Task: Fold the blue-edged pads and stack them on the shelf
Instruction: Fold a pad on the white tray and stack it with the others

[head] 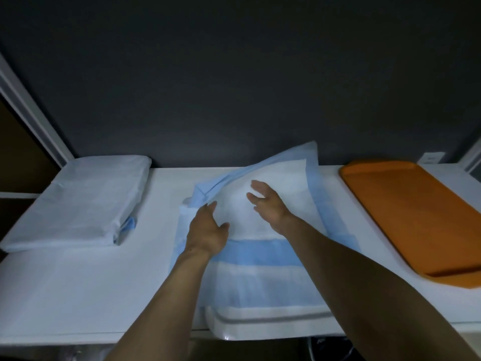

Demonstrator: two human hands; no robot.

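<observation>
Pad is laid at the middle of the white shelf, with its long axis run from the near edge toward the dark wall and its far end leaned slightly to the right. Its near end is spread flat and hangs a little over the shelf's front edge. A blue band is seen across it about midway, and a blue border along its right side. The far part is raised off the shelf, its upper right corner pointed up against the wall, and a creased blue fold is gathered at its left. The left hand is rested on the pad beside that fold, thumb held apart and fingers reaching to the fold; whether the fold is pinched cannot be told. The right hand is held at the raised white face, fingers straight and spread wide. A wrapped pack is set at the shelf's left end, and an orange tray at its right end, both apart from the pad.
</observation>
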